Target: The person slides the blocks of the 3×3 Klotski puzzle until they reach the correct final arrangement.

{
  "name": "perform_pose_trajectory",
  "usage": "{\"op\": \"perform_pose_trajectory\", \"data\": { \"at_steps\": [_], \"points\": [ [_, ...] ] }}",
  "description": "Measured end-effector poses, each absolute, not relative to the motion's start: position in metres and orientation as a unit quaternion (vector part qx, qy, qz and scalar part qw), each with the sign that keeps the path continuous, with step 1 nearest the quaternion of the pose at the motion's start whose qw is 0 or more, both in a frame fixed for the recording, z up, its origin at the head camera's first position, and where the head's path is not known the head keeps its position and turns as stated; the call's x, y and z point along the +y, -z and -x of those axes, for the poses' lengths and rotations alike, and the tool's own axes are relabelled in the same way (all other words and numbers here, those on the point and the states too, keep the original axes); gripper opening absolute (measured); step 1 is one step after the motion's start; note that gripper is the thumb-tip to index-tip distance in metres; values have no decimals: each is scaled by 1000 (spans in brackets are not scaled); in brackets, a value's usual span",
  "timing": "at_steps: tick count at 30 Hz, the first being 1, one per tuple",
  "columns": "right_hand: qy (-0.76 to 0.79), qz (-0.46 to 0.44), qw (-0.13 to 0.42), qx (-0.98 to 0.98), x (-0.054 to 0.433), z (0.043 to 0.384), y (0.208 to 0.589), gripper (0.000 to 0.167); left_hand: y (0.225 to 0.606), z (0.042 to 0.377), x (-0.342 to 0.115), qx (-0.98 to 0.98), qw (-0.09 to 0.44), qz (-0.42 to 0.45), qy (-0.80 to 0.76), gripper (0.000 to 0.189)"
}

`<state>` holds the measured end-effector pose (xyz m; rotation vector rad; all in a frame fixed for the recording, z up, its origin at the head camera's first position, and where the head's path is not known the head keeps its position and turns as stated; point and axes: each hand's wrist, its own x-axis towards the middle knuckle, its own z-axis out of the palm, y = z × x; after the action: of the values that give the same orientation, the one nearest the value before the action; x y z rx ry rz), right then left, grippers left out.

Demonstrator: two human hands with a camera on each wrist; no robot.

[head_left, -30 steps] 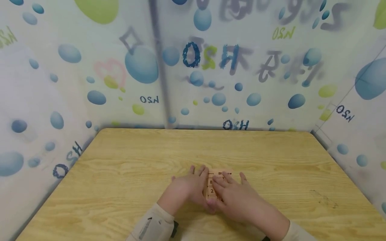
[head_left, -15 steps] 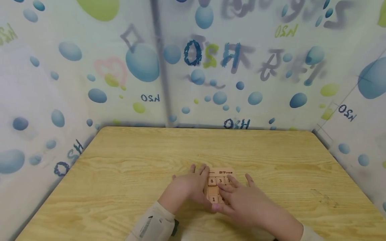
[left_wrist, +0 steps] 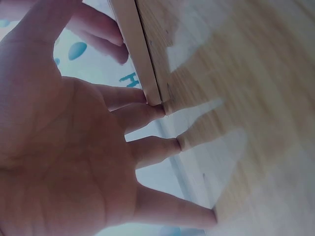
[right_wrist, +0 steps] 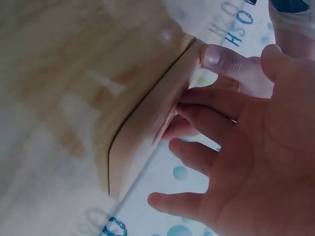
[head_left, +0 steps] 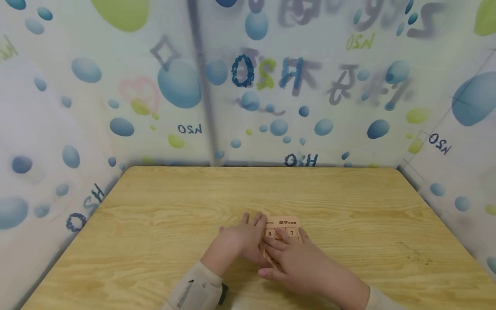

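Note:
A wooden sliding number puzzle (head_left: 283, 219) lies flat on the table; tiles 8 (head_left: 269, 234) and 7 (head_left: 292, 233) show in its far row, while most lower tiles are covered. My left hand (head_left: 248, 241) holds the puzzle's left side, its thumb (right_wrist: 211, 55) at a near corner and its fingers spread. In the left wrist view those fingertips meet the tabletop and the board's edge (left_wrist: 142, 54). Over the tiles lies my right hand (head_left: 298, 262), two or so fingertips on them, other fingers apart and thumb stretched toward the near left.
The light wood table (head_left: 186, 193) carries dark marks (head_left: 414, 253) on the right. Behind it stands a wall (head_left: 240, 125) with blue and green drop patterns and lettering. Side walls adjoin the table's left and right edges.
My right hand shifts right, baring a gap below tile 8 and tile 1 nearer me, then comes back left over the lower tiles. Tile 2 leaves its place under 8. My left hand stays put.

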<state>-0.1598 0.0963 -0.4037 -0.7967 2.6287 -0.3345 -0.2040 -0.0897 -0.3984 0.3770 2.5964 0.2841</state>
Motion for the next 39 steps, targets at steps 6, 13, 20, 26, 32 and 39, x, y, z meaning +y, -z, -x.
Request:
{"op": "perform_pose_trajectory", "data": {
  "at_steps": [6, 13, 20, 26, 32, 39],
  "points": [
    [74, 230, 164, 956, 102, 163, 402, 86, 399, 204, -89, 952, 250, -142, -105, 134],
    [62, 234, 195, 950, 104, 158, 394, 90, 396, 204, -88, 954, 243, -142, -103, 135],
    [106, 257, 195, 941, 103, 176, 402, 89, 397, 204, -90, 952, 255, -136, -104, 127],
    [58, 217, 189, 956, 115, 172, 392, 79, 398, 203, -89, 952, 252, -134, -109, 140],
    [87, 267, 200, 939, 107, 153, 389, 84, 396, 204, -90, 953, 248, -138, -105, 139],
    [78, 291, 196, 933, 99, 148, 394, 85, 397, 203, -91, 952, 254, -132, -112, 137]
  ]
}}
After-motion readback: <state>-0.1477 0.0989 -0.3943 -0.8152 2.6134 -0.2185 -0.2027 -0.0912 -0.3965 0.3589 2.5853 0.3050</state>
